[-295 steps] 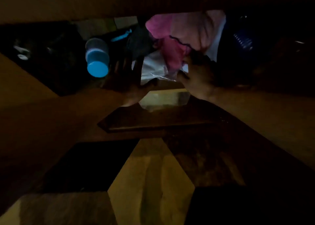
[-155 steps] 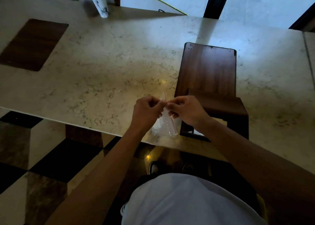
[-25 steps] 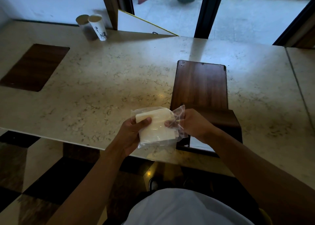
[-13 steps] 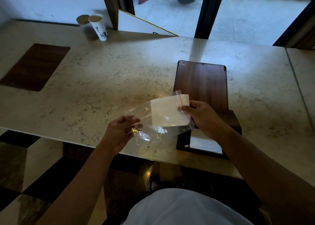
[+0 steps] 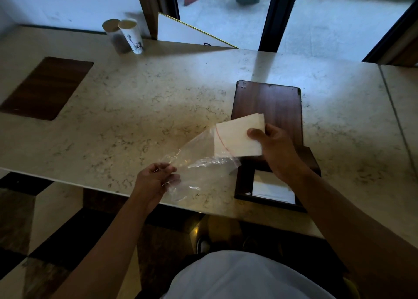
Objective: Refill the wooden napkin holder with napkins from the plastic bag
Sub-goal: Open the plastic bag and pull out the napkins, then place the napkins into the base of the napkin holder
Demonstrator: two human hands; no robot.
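A stack of white napkins [image 5: 238, 138] is pinched in my right hand [image 5: 274, 150], most of it out past the red-striped mouth of a clear plastic bag [image 5: 199, 160]. The bag's closed bottom end is gripped by my left hand [image 5: 156, 181], and the bag stretches between the two hands above the marble counter [image 5: 140, 108]. The dark wooden napkin holder [image 5: 269, 108] lies on the counter under my right hand. Its open near end shows white napkins [image 5: 271, 189] inside.
Two paper cups [image 5: 126, 36] stand at the counter's far left edge by the wall. A dark wooden inlay [image 5: 45, 87] sits in the counter at the left. The counter's near edge runs just in front of me, over a checkered floor.
My right hand has drawn the napkin stack further out of the bag, up and to the right over the holder. My left hand stays on the bag's bottom end.
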